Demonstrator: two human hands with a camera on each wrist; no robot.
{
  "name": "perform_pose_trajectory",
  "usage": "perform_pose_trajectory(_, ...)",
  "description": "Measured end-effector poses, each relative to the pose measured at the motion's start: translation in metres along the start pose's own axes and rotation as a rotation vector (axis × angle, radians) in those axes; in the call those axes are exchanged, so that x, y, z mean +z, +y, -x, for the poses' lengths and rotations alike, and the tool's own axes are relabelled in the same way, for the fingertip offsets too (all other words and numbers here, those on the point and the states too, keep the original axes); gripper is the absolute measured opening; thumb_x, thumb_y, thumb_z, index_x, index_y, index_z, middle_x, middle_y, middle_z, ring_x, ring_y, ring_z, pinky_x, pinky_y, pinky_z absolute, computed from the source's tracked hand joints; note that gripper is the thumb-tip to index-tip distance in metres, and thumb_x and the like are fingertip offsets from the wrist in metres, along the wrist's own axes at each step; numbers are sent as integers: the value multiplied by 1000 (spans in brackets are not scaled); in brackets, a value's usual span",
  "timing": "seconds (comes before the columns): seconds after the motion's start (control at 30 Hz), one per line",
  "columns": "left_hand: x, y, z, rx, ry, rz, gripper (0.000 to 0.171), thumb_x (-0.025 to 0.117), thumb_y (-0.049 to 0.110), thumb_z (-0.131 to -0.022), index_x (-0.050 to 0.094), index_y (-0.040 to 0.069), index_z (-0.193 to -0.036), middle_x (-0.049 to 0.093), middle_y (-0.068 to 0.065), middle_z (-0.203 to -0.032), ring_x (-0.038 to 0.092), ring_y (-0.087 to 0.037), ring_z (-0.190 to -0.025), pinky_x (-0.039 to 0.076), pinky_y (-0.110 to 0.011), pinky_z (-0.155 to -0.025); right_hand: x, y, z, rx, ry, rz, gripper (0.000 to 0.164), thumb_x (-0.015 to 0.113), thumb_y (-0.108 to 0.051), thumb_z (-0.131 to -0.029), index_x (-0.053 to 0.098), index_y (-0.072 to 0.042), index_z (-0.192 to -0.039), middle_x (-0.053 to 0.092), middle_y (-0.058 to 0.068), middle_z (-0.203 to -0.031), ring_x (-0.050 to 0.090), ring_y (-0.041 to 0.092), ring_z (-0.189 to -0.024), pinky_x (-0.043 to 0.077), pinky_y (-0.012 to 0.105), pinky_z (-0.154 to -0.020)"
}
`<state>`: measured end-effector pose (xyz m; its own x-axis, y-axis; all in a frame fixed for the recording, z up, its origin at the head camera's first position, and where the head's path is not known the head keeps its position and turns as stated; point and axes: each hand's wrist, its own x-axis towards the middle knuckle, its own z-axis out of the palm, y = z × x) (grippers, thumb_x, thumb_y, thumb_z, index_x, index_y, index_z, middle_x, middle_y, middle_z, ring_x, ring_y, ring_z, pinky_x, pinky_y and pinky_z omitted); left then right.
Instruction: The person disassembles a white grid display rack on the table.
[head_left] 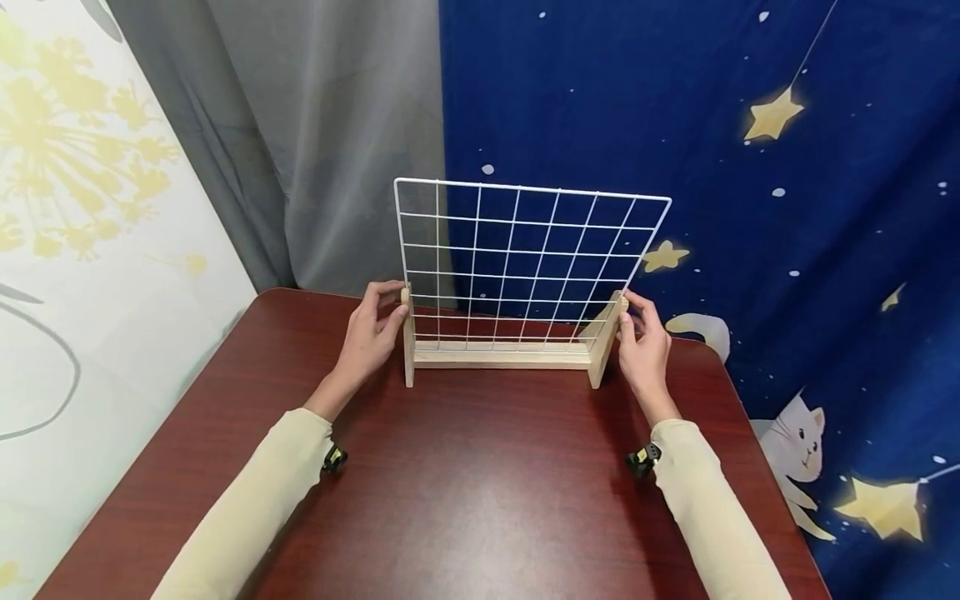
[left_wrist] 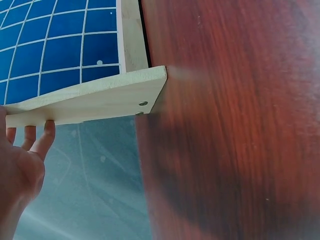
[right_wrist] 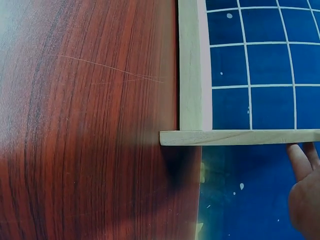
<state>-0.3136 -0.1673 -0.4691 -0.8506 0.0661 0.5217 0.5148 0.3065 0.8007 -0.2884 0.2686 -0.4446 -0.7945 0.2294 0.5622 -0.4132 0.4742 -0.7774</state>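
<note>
A display rack (head_left: 502, 361) stands near the far edge of the table, with a white wire grid (head_left: 517, 223) upright between two pale wooden side panels and a wooden bar across the bottom. My left hand (head_left: 369, 332) holds the upper end of the left side panel (left_wrist: 100, 97), thumb nearer me and fingers behind. On the opposite side, my right hand (head_left: 646, 343) grips the top of the right side panel (right_wrist: 240, 137) with thumb and fingers. Screw heads show low on the left panel in the left wrist view. The wrist views cut off part of each hand.
The rack rests on a dark red-brown wooden table (head_left: 450, 492). Behind it hang a grey curtain (head_left: 360, 108) and a blue curtain (head_left: 600, 100) with stars and a cat. A white patterned wall (head_left: 97, 250) borders the table's left side.
</note>
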Motion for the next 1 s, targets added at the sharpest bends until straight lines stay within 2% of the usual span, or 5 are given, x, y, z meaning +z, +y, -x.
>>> perform_pose_trajectory(0.4,4,3,2,45,-1,-39,39,60,2,-106,49,0,-143,53,-22,-152,61,-37,-137,57,-55,-103,0,34,-8,28,-6,19,41,56,-4,-108,62,-18,-147,66,12,-145,72,36,-117,54,5,-75)
perform_pose_trajectory(0.6,-7,-1,10,40,21,-70,39,58,-3,-105,48,-3,-143,53,-23,-151,61,-41,-134,57,-27,-106,6,31,-9,85,-119,28,41,58,-17,-110,58,-27,-150,64,7,-150,71,29,-123,57,8,-81)
perform_pose_trajectory(0.7,-11,-2,11,42,12,-62,39,59,0,-105,49,0,-143,54,-20,-152,61,-37,-135,56,-24,-105,7,24,-7,80,-144,115,47,63,-24,-108,54,-28,-154,62,4,-152,69,27,-128,63,24,-91)
perform_pose_trajectory(0.83,-9,-4,8,48,-6,-35,38,60,5,-106,50,3,-142,54,-17,-153,61,-33,-137,56,-29,-106,8,14,0,36,-83,148,74,74,-27,-100,37,-33,-163,45,0,-165,57,28,-141,61,53,-100)
perform_pose_trajectory(1.0,-2,-3,4,49,-4,-8,38,60,4,-106,50,2,-142,54,-16,-152,61,-33,-137,53,-12,-103,21,-1,10,-121,98,193,93,86,-28,-89,32,-33,-164,30,0,-168,47,23,-147,59,55,-103)
